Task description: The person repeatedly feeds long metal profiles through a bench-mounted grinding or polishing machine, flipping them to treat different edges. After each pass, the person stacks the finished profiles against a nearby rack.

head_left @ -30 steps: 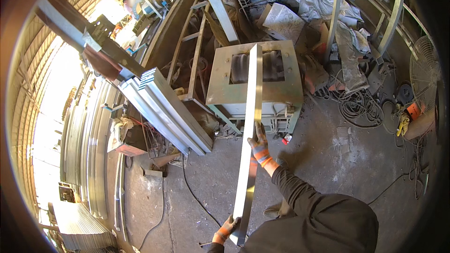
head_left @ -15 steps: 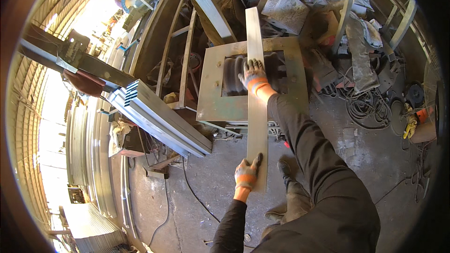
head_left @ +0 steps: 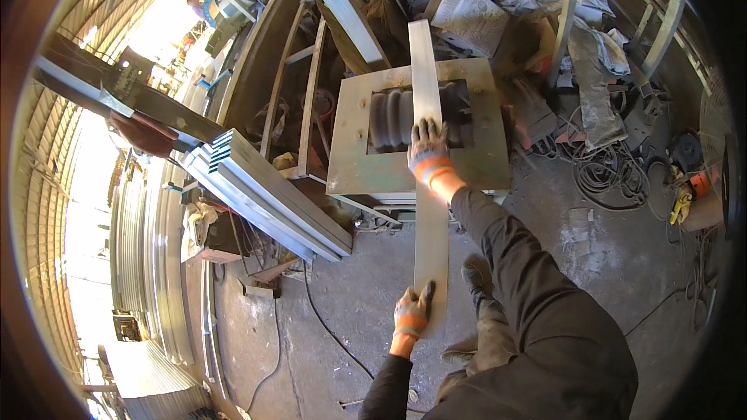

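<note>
A long flat metal bar (head_left: 426,70) lies lengthwise across a greenish steel machine top (head_left: 350,167). It passes over a rectangular opening where dark ribbed rollers (head_left: 391,118) show. My left hand (head_left: 411,313), in a grey and orange glove, grips the bar's near end from its left side, thumb on top. Farther along, my right hand (head_left: 429,149), gloved alike, rests on the bar near the front edge of the opening. Its fingers are stretched out flat over the metal, pointing away from me. The near part of the bar overhangs the machine's front.
At left, a stack of metal profiles (head_left: 272,194) leans at an angle. Cables (head_left: 611,179) lie coiled on the floor at right, near yellow gloves (head_left: 682,206). Behind the machine stand a white sack (head_left: 469,19) and scrap. A black cable (head_left: 331,330) crosses the floor left of me.
The bar has slid toward me and slightly right, with my left hand moving along with it. My right hand has drawn back from over the opening to its front edge.
</note>
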